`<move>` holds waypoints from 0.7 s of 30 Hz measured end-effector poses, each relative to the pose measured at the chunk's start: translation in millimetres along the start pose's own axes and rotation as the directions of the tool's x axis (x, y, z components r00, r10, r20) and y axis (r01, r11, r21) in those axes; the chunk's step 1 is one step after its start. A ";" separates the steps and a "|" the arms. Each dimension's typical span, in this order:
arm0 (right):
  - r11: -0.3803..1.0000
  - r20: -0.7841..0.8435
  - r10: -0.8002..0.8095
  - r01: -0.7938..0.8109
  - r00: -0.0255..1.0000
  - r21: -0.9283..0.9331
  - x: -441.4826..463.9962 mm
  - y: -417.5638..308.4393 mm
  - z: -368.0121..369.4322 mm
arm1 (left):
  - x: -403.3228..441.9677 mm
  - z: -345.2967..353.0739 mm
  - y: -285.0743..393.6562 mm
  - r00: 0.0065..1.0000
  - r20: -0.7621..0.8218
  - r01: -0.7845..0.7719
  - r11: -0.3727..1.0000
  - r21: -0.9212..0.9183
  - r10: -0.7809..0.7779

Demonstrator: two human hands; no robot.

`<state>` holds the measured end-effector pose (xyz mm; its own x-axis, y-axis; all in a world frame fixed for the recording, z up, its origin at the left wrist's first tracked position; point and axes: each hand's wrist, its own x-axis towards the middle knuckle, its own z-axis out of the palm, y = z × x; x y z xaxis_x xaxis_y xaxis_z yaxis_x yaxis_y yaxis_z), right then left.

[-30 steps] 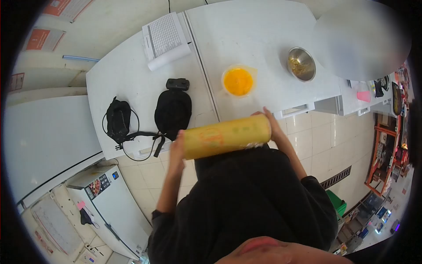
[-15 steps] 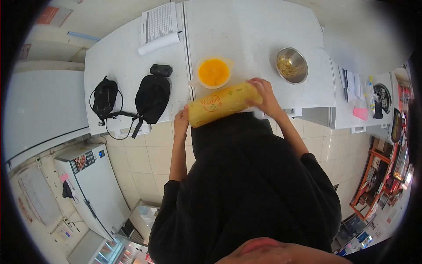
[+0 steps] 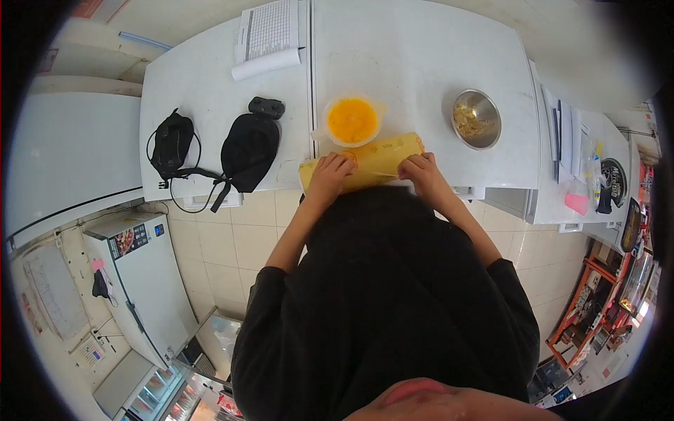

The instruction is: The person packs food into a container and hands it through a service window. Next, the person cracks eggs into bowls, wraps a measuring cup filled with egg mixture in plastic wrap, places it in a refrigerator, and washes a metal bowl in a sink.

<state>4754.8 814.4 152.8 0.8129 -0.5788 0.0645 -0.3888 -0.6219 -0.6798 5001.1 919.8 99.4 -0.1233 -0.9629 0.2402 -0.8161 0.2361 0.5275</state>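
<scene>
A wide yellow roll of cling film (image 3: 382,155) with orange and green print lies across the front edge of the counter, slightly tilted, its right end higher. My left hand (image 3: 333,175) rests over its left part, fingers curled onto the surface. Near the right end, my right hand (image 3: 421,170) has its fingertips bunched together at the film's surface; the exact edge between them is too small to make out. Just behind the roll stands a translucent plastic bowl (image 3: 379,114) of bright orange-yellow liquid.
A steel bowl (image 3: 493,132) with food residue stands to the right. On the left lie a black cap (image 3: 247,154), a small black pouch with straps (image 3: 173,144) and a dark device (image 3: 267,107). Papers (image 3: 268,35) lie at the back of the white counter (image 3: 421,63).
Both hands have moved inward from the roll's ends onto its near face. The roll has come down onto the counter edge, and its large printed logo has turned mostly out of sight.
</scene>
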 end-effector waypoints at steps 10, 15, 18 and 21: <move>0.985 0.048 0.017 -0.025 0.999 0.170 1.8 -15.3 -41.7 | 1.9 -16.7 -34.5 0.995 -0.020 -0.096 0.995 -0.022 0.096; 0.910 0.213 0.079 -0.157 0.974 0.383 -2.5 -2.3 -44.9 | 6.7 -28.6 -50.1 0.931 0.230 -0.219 0.938 -0.267 0.283; 0.847 0.347 0.044 -0.219 0.937 0.484 -4.5 10.0 -43.9 | 19.8 -34.0 -65.2 0.955 0.065 -0.243 0.887 -0.393 0.290; 0.819 0.450 0.027 -0.277 0.893 0.502 -1.5 18.4 -40.0 | 13.5 -26.8 -80.3 0.956 0.237 -0.035 0.869 -0.493 0.173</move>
<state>4729.1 782.7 169.4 0.9104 -0.2957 -0.2893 -0.3264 -0.0839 -0.9415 5080.1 891.4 82.1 -0.3926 -0.9108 0.1274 -0.4267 0.3031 0.8521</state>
